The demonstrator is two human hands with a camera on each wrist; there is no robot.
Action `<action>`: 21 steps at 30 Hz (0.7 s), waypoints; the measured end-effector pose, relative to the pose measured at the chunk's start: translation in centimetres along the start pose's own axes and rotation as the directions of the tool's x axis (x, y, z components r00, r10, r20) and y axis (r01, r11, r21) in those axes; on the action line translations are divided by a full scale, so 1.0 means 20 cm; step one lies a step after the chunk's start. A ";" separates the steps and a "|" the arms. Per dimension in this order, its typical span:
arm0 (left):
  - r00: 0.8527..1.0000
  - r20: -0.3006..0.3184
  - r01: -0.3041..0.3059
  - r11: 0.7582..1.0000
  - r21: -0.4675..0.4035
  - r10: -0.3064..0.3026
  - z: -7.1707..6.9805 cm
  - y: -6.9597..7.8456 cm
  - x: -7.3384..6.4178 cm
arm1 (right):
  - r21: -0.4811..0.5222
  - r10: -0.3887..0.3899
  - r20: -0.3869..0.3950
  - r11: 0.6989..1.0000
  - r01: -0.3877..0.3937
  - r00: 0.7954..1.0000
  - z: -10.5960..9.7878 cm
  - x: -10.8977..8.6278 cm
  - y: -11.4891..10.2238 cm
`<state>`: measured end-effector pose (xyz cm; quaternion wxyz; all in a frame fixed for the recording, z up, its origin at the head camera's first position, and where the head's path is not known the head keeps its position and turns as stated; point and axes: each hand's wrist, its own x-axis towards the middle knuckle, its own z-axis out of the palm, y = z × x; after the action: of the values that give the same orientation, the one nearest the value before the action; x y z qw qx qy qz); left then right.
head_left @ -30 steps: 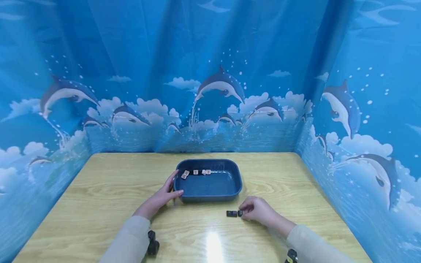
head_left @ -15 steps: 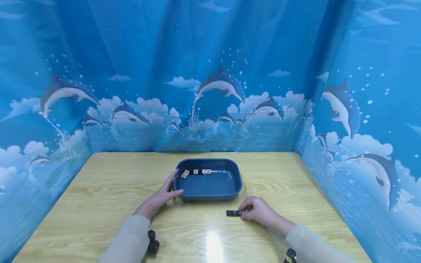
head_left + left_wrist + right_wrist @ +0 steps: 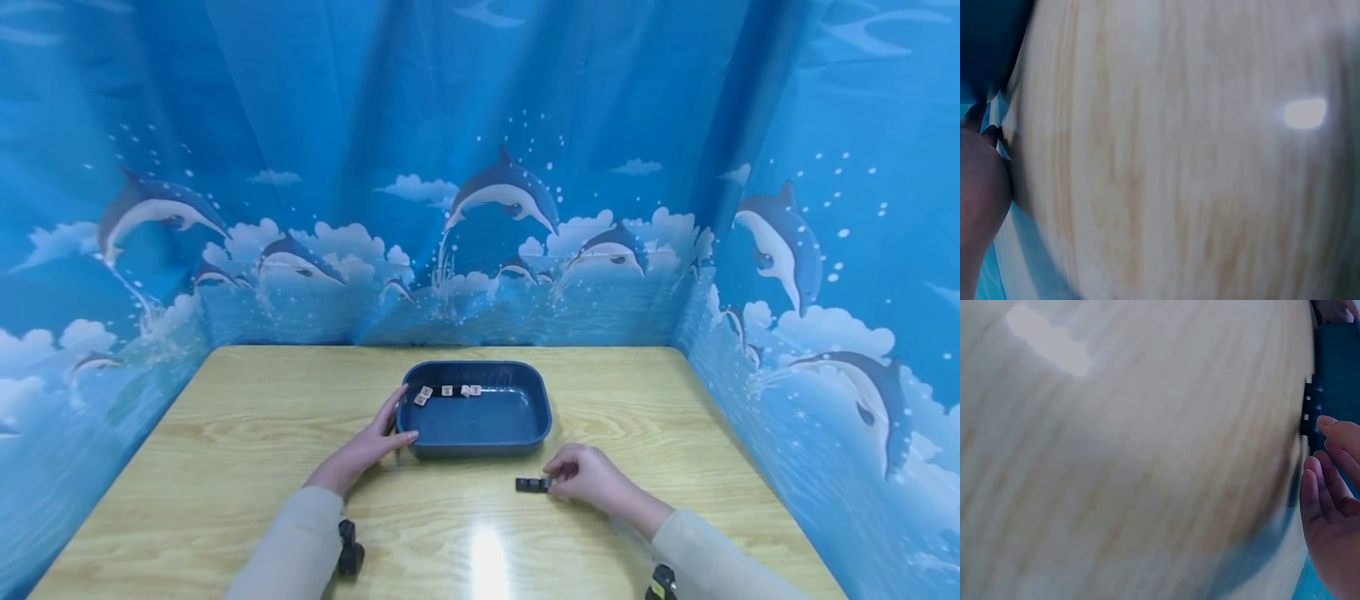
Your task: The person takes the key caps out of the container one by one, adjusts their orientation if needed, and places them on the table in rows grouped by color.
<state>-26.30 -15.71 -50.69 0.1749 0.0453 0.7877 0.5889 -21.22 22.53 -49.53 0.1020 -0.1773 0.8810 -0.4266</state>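
A dark blue rectangular tray (image 3: 472, 450) stands on the table in the head view. My left hand (image 3: 367, 446) holds its left end, thumb over the front-left rim and index finger along the left side; the other fingers are mostly hidden. To the right, in front of the tray, my right hand (image 3: 588, 479) pinches the right end of a short row of small black cubes (image 3: 528, 484) between thumb and fingertips. The row lies on the table, its cubes touching; the fingertips partly cover the end cube. In the right wrist view, the row (image 3: 1311, 406) shows beside the thumb.
Several small cubes (image 3: 447, 391) with pale, marked faces sit along the tray's back left, some black ones between them. The wood-grain table (image 3: 420, 533) has a bright light reflection near its front. A blue dolphin-print curtain (image 3: 480, 167) encloses the back and sides.
The right hand has slid the end cube leftward until the gap to the other black cubes closed. The left hand and tray stay in place.
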 end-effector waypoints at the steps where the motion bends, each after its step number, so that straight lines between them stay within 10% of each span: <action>1: 1.000 0.000 -0.005 1.000 0.002 0.005 0.00 0.00 0.00 | -0.005 -0.003 0.000 1.000 0.003 1.000 -0.01 0.00 -0.01; 21: 1.000 -0.026 0.007 1.000 -0.003 -0.008 0.01 0.00 -0.01 | -0.015 -0.086 0.069 0.996 0.087 0.994 -0.17 0.27 -0.35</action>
<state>-26.00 -15.67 -50.63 0.1670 0.0346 0.7892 0.5899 -25.80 18.81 -42.12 0.1120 -0.2307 0.8722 -0.4165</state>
